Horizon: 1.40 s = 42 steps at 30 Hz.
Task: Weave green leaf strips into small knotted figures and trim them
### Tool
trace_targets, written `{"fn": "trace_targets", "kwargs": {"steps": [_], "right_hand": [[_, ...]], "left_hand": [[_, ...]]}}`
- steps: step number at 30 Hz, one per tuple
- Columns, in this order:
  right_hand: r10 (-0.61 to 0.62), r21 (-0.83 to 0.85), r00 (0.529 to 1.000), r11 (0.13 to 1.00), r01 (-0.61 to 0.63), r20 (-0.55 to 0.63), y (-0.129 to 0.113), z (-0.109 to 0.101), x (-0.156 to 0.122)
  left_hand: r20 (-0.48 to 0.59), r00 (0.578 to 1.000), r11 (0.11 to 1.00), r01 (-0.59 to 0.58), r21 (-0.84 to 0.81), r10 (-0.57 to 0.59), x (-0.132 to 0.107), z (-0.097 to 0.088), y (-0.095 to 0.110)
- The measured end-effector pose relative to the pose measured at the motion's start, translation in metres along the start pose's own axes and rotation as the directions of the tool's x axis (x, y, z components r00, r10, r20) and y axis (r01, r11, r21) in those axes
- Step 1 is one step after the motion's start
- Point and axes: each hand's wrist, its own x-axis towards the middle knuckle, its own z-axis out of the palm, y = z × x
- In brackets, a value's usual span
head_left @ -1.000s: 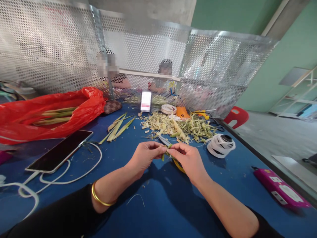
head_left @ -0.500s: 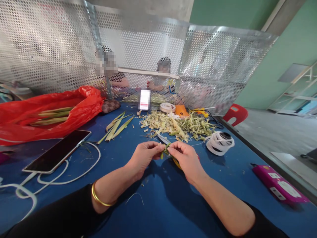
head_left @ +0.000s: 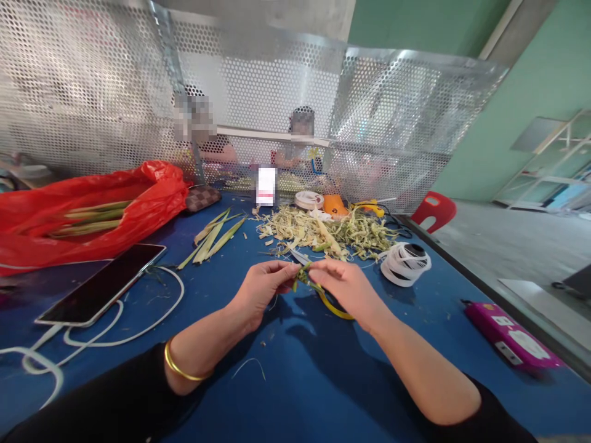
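Note:
A small knotted piece of green leaf strips [head_left: 302, 276] is held above the table between both hands. My left hand [head_left: 262, 288] pinches its left side between thumb and fingers, a gold bangle on the wrist. My right hand [head_left: 349, 289] has thumb and fingertips closed on its right side. Scissors [head_left: 335, 309] lie just behind and below, their yellow handle partly hidden by my right hand and the blades pointing away. Beyond the hands spreads a heap of shredded leaf strips [head_left: 295, 226]. Several long leaves [head_left: 213, 239] rest left of it.
A spool of white tape [head_left: 405, 264] stands right of my hands, near a purple packet [head_left: 512, 337]. On the left are a phone [head_left: 104, 283] with a white cable and a red plastic bag [head_left: 152, 184] holding leaves. A perforated metal screen [head_left: 392, 111] closes the back; people sit behind it.
The view has shifted slightly. My right hand has turned a little and its fingers have moved on the green piece, uncovering more of the yellow scissor handle. My left hand keeps its pinch.

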Motion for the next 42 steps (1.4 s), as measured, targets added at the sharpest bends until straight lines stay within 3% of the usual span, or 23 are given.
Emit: {"fn": "trace_targets", "kwargs": {"steps": [2,7,10,16,21,23,28,38,42], "right_hand": [[0.022,-0.060,0.995,0.998,-0.016,0.095,-0.0019,0.0051,-0.0032],[0.016,-0.137,0.999,0.990,-0.011,0.032,-0.0042,0.0063,-0.0056],[-0.020,-0.152,1.000,0.988,0.021,0.009,-0.0051,0.0041,-0.0051],[-0.055,-0.200,0.998,0.978,0.059,0.027,-0.0059,0.0052,-0.0065],[-0.081,-0.207,0.996,0.974,0.086,0.033,-0.0053,0.0069,-0.0068],[-0.080,-0.189,0.996,0.978,0.084,0.032,-0.0044,0.0060,-0.0056],[-0.043,-0.049,0.992,0.998,0.038,-0.116,-0.0021,0.0016,-0.0019],[0.029,0.125,0.999,0.992,-0.024,-0.041,-0.0082,0.0054,-0.0047],[0.075,0.153,0.997,0.985,-0.073,-0.007,-0.0075,0.0065,-0.0052]], "left_hand": [[0.010,1.000,1.000,-0.003,0.017,0.003,-0.0007,0.0005,0.0011],[0.008,1.000,0.999,0.018,-0.043,-0.017,-0.0027,0.0018,0.0041],[0.050,0.999,1.000,-0.008,0.005,0.008,-0.0022,0.0021,0.0039],[0.047,0.997,0.996,-0.065,0.058,0.062,-0.0006,0.0023,0.0020],[0.068,0.997,0.999,-0.042,0.008,0.041,-0.0027,0.0028,0.0048],[0.073,0.996,0.999,-0.048,0.012,0.047,-0.0025,0.0025,0.0055],[0.107,0.991,0.993,-0.085,0.086,0.076,-0.0015,0.0007,0.0054],[0.210,0.978,0.997,-0.009,0.072,-0.007,-0.0035,-0.0012,0.0037],[0.208,0.978,0.994,-0.037,0.103,0.015,-0.0052,0.0004,0.0057]]}}
